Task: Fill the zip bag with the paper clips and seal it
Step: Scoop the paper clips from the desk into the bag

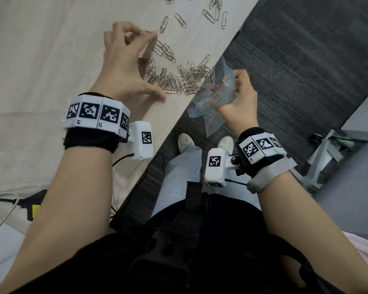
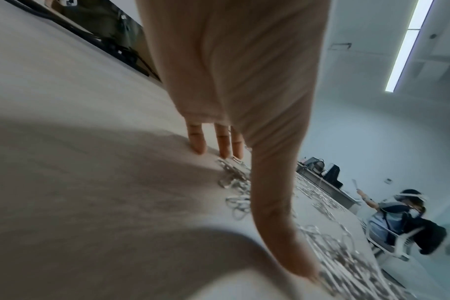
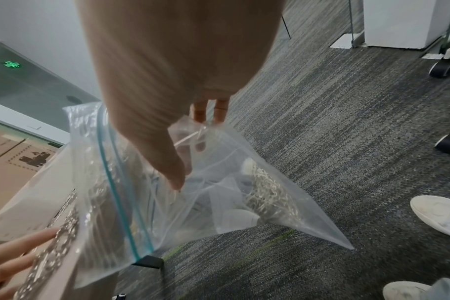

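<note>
A heap of silver paper clips [image 1: 185,80] lies on the light table [image 1: 51,60], close to its edge. My left hand [image 1: 132,66] arches over the heap, its curved fingertips [image 2: 197,140] touching the tabletop behind the clips [image 2: 234,176] and the thumb stretched out beside them. Just below the table edge my right hand [image 1: 240,96] pinches the rim of a clear zip bag [image 1: 217,96], whose mouth gapes open towards the heap. The bag [image 3: 219,192] has a blue-green zip strip [image 3: 116,192], and several clips [image 3: 267,194] lie in its bottom.
More loose clips [image 1: 215,9] are scattered farther along the table. Grey carpet [image 1: 306,71] lies beyond the edge, with my white shoes [image 1: 186,141] and a wheeled chair base [image 1: 327,149]. A cable and a black-yellow item [image 1: 30,206] sit near left. Another person [image 2: 403,215] sits across the room.
</note>
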### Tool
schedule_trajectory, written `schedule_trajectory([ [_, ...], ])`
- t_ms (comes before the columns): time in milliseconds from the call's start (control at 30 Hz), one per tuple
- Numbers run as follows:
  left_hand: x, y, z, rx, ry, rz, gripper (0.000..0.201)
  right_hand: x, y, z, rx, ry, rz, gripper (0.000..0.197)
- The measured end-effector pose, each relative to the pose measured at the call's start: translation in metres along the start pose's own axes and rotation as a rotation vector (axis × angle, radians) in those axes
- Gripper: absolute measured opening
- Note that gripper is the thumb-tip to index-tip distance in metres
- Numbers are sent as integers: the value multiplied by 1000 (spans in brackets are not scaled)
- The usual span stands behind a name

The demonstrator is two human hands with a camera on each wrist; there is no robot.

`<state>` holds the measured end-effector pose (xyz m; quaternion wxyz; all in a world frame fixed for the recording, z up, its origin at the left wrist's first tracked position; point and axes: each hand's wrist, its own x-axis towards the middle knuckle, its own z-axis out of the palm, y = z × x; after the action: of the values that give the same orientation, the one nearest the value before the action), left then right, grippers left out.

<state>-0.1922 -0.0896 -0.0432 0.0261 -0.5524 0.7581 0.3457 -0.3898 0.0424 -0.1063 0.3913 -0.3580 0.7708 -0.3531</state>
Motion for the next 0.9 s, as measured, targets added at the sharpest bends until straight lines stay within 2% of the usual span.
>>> schedule_trajectory([
  [267, 0, 18, 24, -158, 7, 139, 70, -1, -4, -1, -27, -4, -23, 39],
  [533, 8, 32, 38, -130, -31, 248, 54, -1, -3, 1, -32, 0, -42, 38],
  [900, 4, 46, 54, -90, -38, 359, 43, 0, -1, 3, -27, 4, -46, 43],
])
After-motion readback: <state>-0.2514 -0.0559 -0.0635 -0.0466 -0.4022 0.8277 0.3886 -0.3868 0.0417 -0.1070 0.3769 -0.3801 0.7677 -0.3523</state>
